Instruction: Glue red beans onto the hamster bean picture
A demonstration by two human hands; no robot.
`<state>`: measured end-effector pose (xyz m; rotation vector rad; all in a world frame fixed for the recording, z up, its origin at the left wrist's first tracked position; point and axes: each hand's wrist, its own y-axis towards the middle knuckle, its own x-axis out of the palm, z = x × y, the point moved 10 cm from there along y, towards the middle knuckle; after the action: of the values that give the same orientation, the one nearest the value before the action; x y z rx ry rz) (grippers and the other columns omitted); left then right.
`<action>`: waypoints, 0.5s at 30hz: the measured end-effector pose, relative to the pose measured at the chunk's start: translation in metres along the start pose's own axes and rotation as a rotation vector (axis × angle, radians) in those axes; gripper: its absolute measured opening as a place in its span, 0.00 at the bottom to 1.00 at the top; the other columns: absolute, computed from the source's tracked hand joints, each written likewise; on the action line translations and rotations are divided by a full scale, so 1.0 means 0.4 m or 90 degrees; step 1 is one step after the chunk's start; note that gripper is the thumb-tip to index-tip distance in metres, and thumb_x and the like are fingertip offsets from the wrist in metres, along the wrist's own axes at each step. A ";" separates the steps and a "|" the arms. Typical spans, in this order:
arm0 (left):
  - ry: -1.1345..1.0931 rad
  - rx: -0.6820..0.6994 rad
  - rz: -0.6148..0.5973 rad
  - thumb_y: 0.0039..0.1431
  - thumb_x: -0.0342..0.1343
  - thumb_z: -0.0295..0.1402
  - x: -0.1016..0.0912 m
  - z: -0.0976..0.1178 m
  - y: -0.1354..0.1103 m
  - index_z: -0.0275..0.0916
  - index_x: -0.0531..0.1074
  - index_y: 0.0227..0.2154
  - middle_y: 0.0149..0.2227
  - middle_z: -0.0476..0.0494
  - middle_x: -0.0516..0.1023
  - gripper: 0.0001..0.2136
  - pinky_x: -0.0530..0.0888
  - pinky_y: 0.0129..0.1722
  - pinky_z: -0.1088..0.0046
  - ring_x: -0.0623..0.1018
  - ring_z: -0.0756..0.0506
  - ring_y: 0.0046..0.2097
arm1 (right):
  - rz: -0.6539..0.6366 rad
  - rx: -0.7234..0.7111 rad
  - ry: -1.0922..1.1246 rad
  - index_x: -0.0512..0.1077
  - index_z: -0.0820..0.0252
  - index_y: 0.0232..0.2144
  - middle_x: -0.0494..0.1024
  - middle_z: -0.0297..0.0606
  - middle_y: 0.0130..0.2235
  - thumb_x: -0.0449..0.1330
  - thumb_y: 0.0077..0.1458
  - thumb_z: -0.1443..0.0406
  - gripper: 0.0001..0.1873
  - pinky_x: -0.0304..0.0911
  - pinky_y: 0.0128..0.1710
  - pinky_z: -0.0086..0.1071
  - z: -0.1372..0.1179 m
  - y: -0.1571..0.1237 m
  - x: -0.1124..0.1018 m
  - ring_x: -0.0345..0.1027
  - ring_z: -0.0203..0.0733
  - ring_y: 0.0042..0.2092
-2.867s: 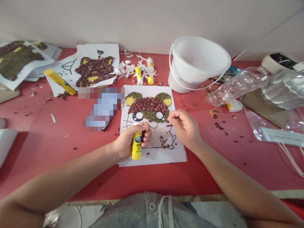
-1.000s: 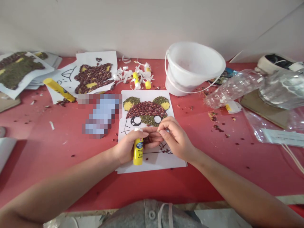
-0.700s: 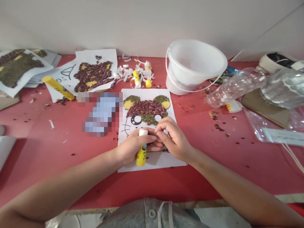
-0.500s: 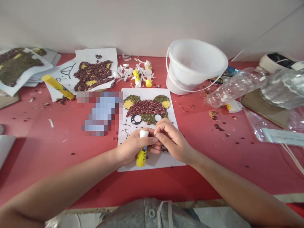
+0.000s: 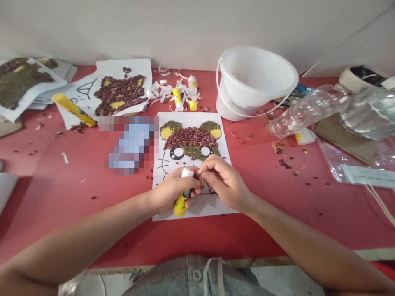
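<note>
My left hand (image 5: 171,189) is closed round a yellow glue stick (image 5: 181,201), its white end up and tilted slightly right. The thumb and index finger of my right hand (image 5: 226,181) pinch close to the left fingertips; whatever they hold is too small to make out. Both hands are over a sheet of white paper (image 5: 160,209) with a cartoon animal face. Red beans (image 5: 191,138) cover its forehead, and small green beans (image 5: 197,153) fill the ears and the patch between the eyes. The lower face is partly hidden by my hands.
A white bucket (image 5: 225,102) stands behind the sheet on the right. Clear plastic bottles (image 5: 302,111) lie farther right. White paper scraps (image 5: 163,92) with glue pieces, another bean picture (image 5: 120,96) and a second glue stick (image 5: 72,109) lie back left. A pixelated patch (image 5: 132,144) is beside the sheet.
The glue stick's lower end has swung slightly left, and my left fingers have curled in. My right fingertips have shifted slightly left, still pinched. The whole view has shifted a little.
</note>
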<state>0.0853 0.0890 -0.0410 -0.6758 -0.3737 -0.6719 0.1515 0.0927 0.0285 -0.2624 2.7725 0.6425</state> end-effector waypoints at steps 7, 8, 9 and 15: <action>0.078 0.000 -0.050 0.48 0.60 0.34 0.015 -0.009 -0.005 0.36 0.64 0.21 0.15 0.56 0.63 0.11 0.57 0.12 0.81 0.61 0.57 0.14 | 0.047 -0.036 -0.063 0.67 0.57 0.30 0.70 0.32 0.30 0.54 0.58 0.71 0.06 0.63 0.32 0.29 -0.028 -0.003 -0.009 0.66 0.34 0.33; 0.088 0.002 -0.060 0.48 0.61 0.35 0.018 -0.010 -0.007 0.37 0.64 0.22 0.14 0.57 0.63 0.11 0.58 0.12 0.81 0.60 0.57 0.14 | 0.049 -0.046 -0.070 0.67 0.57 0.29 0.70 0.32 0.29 0.54 0.57 0.71 0.06 0.63 0.31 0.29 -0.035 -0.005 -0.008 0.65 0.34 0.32; 0.097 0.003 -0.070 0.47 0.62 0.35 0.021 -0.009 -0.009 0.37 0.64 0.22 0.14 0.57 0.63 0.11 0.58 0.12 0.81 0.60 0.57 0.14 | 0.049 -0.058 -0.078 0.67 0.57 0.29 0.69 0.32 0.29 0.54 0.57 0.71 0.06 0.63 0.31 0.29 -0.043 -0.007 -0.007 0.65 0.33 0.31; 0.126 0.012 -0.086 0.45 0.64 0.34 0.026 -0.002 -0.012 0.37 0.64 0.23 0.14 0.58 0.63 0.12 0.60 0.12 0.82 0.60 0.58 0.14 | 0.047 -0.109 -0.105 0.65 0.57 0.30 0.69 0.32 0.28 0.52 0.57 0.73 0.07 0.62 0.29 0.29 -0.069 -0.018 0.000 0.63 0.33 0.30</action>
<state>0.0897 0.0810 -0.0341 -0.5643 -0.2428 -0.8552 0.1470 0.0738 0.0494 -0.1360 2.5823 0.8806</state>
